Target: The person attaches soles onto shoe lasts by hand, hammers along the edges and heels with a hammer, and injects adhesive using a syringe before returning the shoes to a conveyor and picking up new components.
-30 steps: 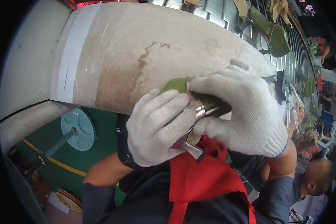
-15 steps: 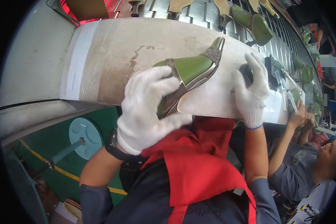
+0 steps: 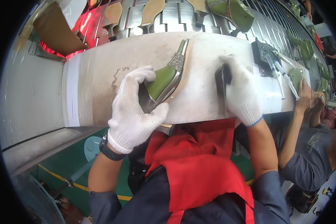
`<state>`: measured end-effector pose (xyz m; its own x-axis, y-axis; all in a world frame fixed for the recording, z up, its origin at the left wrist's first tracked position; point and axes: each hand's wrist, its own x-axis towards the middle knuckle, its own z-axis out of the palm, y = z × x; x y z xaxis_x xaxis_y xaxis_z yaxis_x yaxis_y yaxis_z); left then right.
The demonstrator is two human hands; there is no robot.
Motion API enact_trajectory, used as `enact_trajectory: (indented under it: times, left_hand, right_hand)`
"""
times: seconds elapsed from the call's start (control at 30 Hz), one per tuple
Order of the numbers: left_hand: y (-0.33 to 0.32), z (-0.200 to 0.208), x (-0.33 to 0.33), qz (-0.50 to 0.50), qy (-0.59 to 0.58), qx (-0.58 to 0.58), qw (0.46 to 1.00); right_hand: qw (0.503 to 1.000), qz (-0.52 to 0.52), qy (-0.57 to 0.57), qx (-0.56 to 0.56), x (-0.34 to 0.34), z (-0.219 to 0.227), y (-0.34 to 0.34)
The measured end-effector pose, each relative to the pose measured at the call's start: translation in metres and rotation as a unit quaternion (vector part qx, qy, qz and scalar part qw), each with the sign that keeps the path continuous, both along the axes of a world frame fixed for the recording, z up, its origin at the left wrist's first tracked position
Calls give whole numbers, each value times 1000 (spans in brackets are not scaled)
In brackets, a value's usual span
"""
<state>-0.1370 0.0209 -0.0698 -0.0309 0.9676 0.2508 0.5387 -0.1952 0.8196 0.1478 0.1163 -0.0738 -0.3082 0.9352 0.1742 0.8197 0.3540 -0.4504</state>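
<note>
A green pointed-toe high-heeled shoe (image 3: 162, 79) lies tilted on the pale worktop, its toe pointing away from me. It has a glittery band near the toe, silvery edging and a tan sole. My left hand (image 3: 132, 108) is wrapped round its back part, fingers over the far side and thumb on the near side, covering much of the rear. To the right, my right hand (image 3: 243, 89), smeared by motion, closes on a dark elongated object (image 3: 223, 80); its kind cannot be made out. Both hands wear white knit gloves.
Tan shoe soles with heels (image 3: 152, 13) and another green shoe (image 3: 239, 15) sit on the slatted metal conveyor (image 3: 175, 18) beyond. At right are a black box (image 3: 263, 52), syringes (image 3: 285, 76) and a co-worker's hand (image 3: 305, 95). A brown panel (image 3: 58, 28) stands at left.
My left hand has closed round the back of the shoe, which has turned slightly more upright in view. My right hand has gone from spread fingers to closing on the dark object. The view has shifted.
</note>
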Motion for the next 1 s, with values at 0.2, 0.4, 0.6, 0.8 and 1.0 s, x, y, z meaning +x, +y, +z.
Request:
enact_trajectory:
  times: [0.2,0.4,0.6,0.8,1.0]
  left_hand:
    - [17,13,6,-42,121,-39,991]
    - [32,20,10,-79,131,-57,987]
    - [33,19,8,-89,139,-37,986]
    - [27,15,-1,-101,148,-1,984]
    - [23,11,-4,-115,153,25,981]
  right_hand:
    - [934,128,330,-38,-28,15,-40]
    - [799,69,559,-211,-36,0,-63]
    - [881,177,437,44,-65,-4,-57]
    - [909,184,368,67,-77,-2,-68]
    - [908,172,383,-4,-82,1,-79]
